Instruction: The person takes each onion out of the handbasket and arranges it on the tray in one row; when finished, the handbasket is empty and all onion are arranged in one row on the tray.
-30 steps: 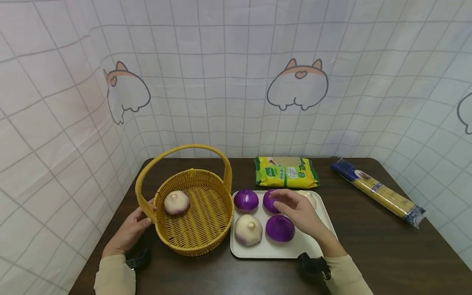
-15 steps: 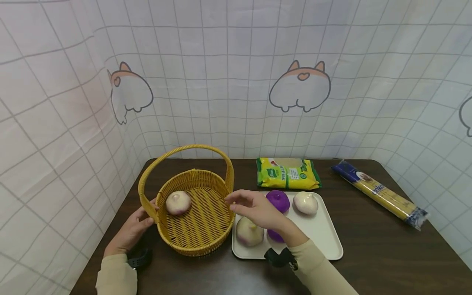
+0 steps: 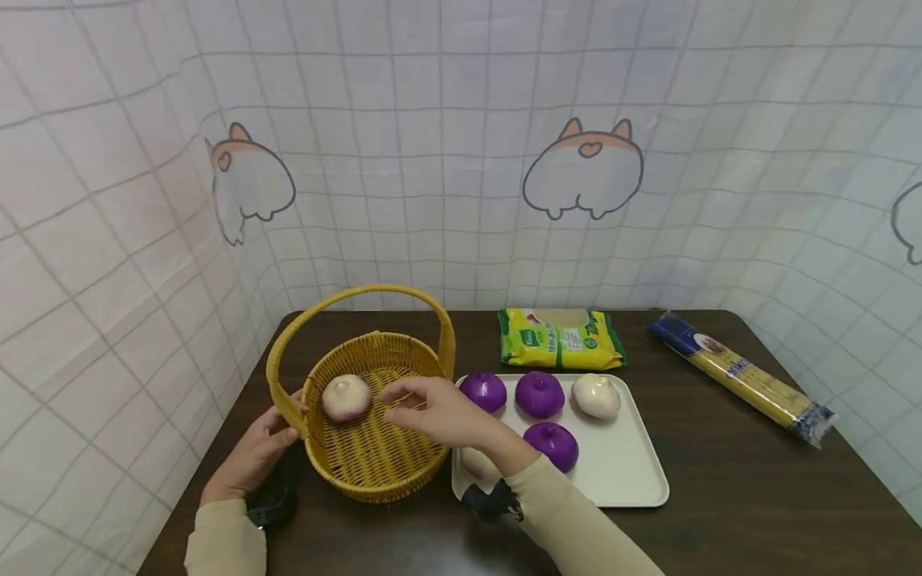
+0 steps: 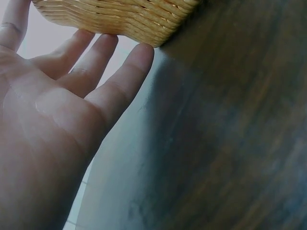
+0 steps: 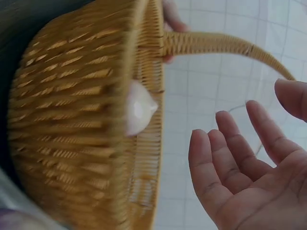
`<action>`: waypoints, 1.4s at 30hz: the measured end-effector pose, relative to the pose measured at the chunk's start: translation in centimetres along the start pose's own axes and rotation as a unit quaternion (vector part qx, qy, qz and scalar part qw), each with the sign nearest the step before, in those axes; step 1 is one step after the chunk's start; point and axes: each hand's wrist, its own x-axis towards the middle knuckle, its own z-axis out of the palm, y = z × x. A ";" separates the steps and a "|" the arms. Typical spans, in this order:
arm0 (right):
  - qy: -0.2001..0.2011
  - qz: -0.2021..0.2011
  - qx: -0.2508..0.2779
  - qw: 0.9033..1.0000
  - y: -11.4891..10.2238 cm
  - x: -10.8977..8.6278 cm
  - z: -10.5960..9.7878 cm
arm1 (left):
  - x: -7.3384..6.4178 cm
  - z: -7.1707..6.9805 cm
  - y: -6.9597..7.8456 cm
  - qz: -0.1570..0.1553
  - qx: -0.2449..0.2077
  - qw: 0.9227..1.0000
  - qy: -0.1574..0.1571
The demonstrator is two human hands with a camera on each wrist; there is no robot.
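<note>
My left hand [image 3: 258,448] touches the left side of a yellow wicker basket [image 3: 389,486] near the base of its handle. In the left wrist view its extended fingertips [image 4: 142,52] meet the woven wall. Inside the basket, at the left, sits a round white turnip-like vegetable [image 3: 346,398] with a purple tinge. My right hand [image 3: 445,412] hovers over the basket's right half, fingers relaxed and palm bare in the right wrist view. On the white tray [image 3: 619,472] lie several more vegetables, among them glossy purple ones [image 3: 540,394] and a white one [image 3: 596,397]. Another white one is mostly hidden under my right wrist.
Behind the tray lies a yellow and green food packet [image 3: 562,340]. A long pack of spaghetti [image 3: 742,376] rests slantwise at the right of the dark table [image 3: 735,496]. The tall basket handle [image 3: 374,288] arches above its opening. A gridded curtain [image 3: 446,200] stands behind.
My right hand has moved left from above the tray to above the basket, with nothing in it. The left hand stays against the basket.
</note>
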 end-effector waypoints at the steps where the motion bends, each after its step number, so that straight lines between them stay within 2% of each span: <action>1: 0.001 -0.003 -0.002 1.000 -0.3 0.3 0.1 | 0.1 0.0 0.0 0.002 -0.002 1.000 -0.001; 6: 0.009 -0.008 -0.022 1.000 -1.0 2.1 0.6 | 0.4 -0.1 -0.1 0.000 -0.006 1.000 -0.010; 10: 0.005 -0.005 -0.050 0.999 -1.0 3.6 1.2 | 0.3 0.0 -0.3 -0.005 -0.009 1.000 -0.003; 16: -0.030 0.025 -0.078 0.996 -0.3 5.5 1.5 | 0.2 0.2 -0.7 -0.017 -0.015 1.000 0.000; 20: -0.052 0.038 -0.109 0.992 0.3 6.5 1.4 | 0.2 0.3 -0.8 -0.011 -0.023 1.000 0.003; 30: -0.071 0.055 -0.131 0.987 0.6 8.1 1.6 | 0.2 -0.1 -0.3 0.010 -0.025 1.000 -0.010; 35: -0.094 0.052 -0.140 0.984 0.0 8.4 1.7 | 0.2 -0.1 -0.3 -0.006 -0.014 1.000 0.000; 38: -0.093 0.053 -0.144 0.984 -0.1 8.7 1.8 | 0.3 0.0 -0.2 -0.018 -0.013 1.000 0.004; 42: -0.089 0.055 -0.188 0.977 0.4 9.4 2.3 | 0.2 0.0 -0.2 -0.012 -0.015 1.000 0.002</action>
